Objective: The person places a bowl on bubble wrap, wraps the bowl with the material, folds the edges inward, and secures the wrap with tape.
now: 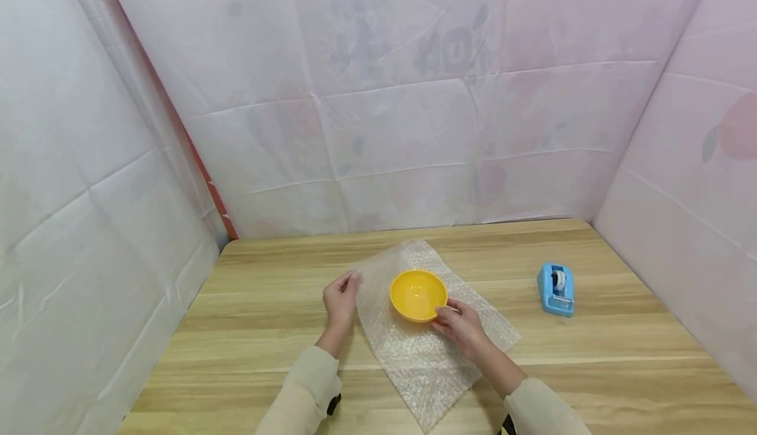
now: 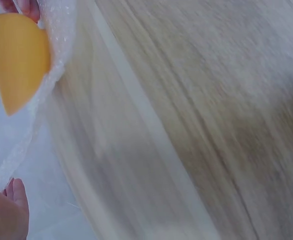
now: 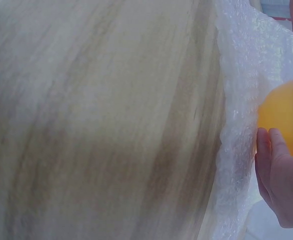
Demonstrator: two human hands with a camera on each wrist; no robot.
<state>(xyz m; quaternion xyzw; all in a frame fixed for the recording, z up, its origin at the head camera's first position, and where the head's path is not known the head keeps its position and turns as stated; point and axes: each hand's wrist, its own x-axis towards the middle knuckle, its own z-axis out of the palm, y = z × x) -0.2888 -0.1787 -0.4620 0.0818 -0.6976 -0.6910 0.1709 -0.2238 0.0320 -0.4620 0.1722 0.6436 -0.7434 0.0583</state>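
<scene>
A yellow bowl [image 1: 416,290] sits upright on a sheet of clear bubble wrap [image 1: 422,379] laid at an angle on the wooden table. My right hand [image 1: 464,331] grips the bowl's near right side, thumb at the rim and fingers along the outer wall. In the right wrist view those fingers [image 3: 279,145] lie against the bowl's side. Left of the bowl, my left hand [image 1: 341,302] pinches the left corner of the bubble wrap. The left wrist view shows that edge of the sheet raised off the table toward the hand [image 2: 9,212].
A blue tape dispenser [image 1: 556,290] with a roll of tape stands toward the right of the wooden table [image 1: 266,303]. White printed sheets [image 1: 402,126] hang as walls behind the table and on both sides.
</scene>
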